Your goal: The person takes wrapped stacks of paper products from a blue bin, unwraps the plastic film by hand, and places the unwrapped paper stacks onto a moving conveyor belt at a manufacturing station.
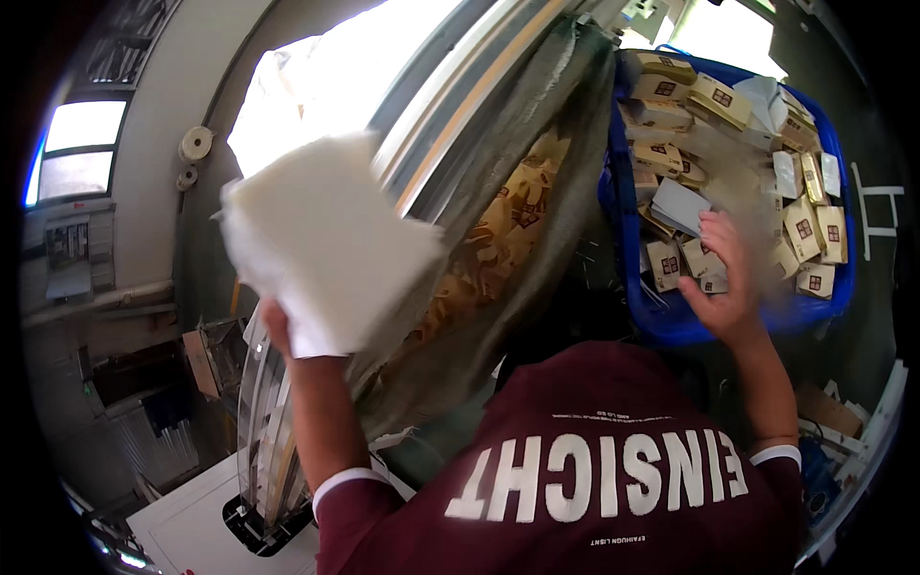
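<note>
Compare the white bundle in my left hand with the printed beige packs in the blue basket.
The white bundle shows no print, while the beige packs carry dark square marks. The bundle is one piece held up in your left hand; the packs lie jumbled in the blue basket. Both are pale.

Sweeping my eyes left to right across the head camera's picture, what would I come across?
Bright two-pane window, larger white round roll, blurred white soft-looking bundle in the left hand, grey fabric sling holding yellow packets, blue plastic basket of cream packets, white ladder-like shape.
</note>
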`<action>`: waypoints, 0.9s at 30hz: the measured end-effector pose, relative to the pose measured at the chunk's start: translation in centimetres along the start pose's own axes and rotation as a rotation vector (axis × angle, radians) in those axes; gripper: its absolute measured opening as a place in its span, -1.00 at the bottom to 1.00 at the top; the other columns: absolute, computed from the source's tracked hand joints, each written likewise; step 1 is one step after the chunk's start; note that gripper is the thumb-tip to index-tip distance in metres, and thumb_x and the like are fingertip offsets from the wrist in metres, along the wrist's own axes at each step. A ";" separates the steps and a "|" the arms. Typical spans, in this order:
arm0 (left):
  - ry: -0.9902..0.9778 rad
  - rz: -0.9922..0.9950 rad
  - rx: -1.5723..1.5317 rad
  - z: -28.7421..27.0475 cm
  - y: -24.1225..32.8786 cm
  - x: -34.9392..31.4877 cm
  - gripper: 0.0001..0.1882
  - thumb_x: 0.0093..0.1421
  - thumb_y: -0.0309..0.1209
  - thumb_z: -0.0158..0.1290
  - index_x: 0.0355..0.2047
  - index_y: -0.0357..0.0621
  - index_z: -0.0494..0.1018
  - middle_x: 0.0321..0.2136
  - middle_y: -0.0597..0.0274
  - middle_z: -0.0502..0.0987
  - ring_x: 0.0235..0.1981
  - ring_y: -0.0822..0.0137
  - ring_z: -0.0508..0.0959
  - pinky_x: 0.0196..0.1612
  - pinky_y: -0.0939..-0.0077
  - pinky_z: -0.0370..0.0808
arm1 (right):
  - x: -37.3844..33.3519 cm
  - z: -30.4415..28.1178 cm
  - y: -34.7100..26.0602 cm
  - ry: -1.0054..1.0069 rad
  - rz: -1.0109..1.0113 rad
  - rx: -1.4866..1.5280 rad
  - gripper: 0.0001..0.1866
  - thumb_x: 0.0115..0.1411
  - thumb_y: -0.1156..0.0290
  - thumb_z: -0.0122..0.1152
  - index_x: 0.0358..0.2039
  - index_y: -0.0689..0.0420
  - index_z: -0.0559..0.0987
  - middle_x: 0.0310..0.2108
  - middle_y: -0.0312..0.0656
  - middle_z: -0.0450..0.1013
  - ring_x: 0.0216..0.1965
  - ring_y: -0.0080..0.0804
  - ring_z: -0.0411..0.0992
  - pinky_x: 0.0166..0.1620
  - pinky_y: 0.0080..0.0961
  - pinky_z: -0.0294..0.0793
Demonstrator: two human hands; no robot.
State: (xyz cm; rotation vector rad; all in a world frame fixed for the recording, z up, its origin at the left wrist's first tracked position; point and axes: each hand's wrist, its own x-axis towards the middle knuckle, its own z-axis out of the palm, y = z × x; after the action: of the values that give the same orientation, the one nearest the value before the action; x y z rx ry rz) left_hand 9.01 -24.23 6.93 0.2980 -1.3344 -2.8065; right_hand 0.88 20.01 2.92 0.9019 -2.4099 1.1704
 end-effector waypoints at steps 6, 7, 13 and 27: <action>0.455 -0.456 0.499 -11.5 6.3 -5.9 -0.49 0.12 -0.14 -0.19 0.00 -0.22 0.24 -0.10 0.12 0.39 -0.09 0.22 0.40 -0.06 0.33 0.35 | -10.9 -5.3 9.1 -0.147 0.764 -0.155 -0.73 -0.12 0.42 0.21 -0.35 0.17 0.45 -0.32 -0.09 0.42 -0.21 -0.15 0.36 -0.16 -0.40 0.34; 0.492 -0.593 0.447 -11.9 5.9 -5.5 -0.57 0.13 -0.22 -0.19 -0.08 -0.25 0.31 -0.21 0.13 0.45 -0.20 0.22 0.46 -0.14 0.33 0.40 | -12.5 -6.3 10.7 -0.134 0.863 -0.194 -0.71 -0.12 0.41 0.20 -0.33 0.18 0.45 -0.31 -0.08 0.42 -0.20 -0.14 0.36 -0.16 -0.40 0.34; 0.390 -0.846 1.216 -7.0 3.3 4.4 -0.75 0.11 -0.27 -0.12 -0.32 -0.17 0.38 -0.48 0.22 0.47 -0.47 0.33 0.46 -0.46 0.48 0.37 | -18.3 -10.2 23.1 -0.107 1.241 -0.559 -0.47 -0.15 0.30 0.23 -0.15 0.22 0.34 -0.18 0.02 0.36 -0.11 -0.09 0.32 -0.08 -0.32 0.31; -0.136 0.184 1.724 15.7 -7.9 3.8 -0.85 -0.01 -0.66 -0.08 -0.37 -0.29 0.37 -0.50 0.23 0.44 -0.47 0.48 0.47 -0.42 0.69 0.38 | -12.5 -9.5 30.4 -0.124 1.322 -0.813 -0.81 -0.02 0.42 -0.05 -0.36 0.12 0.47 -0.40 -0.02 0.46 -0.29 -0.11 0.43 -0.28 -0.25 0.40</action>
State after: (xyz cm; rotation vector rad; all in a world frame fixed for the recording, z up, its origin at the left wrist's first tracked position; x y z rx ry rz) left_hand 2.97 -7.59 9.92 -0.0613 -3.0681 -0.8309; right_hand -9.68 46.73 -15.70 -1.0235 -3.0992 0.1903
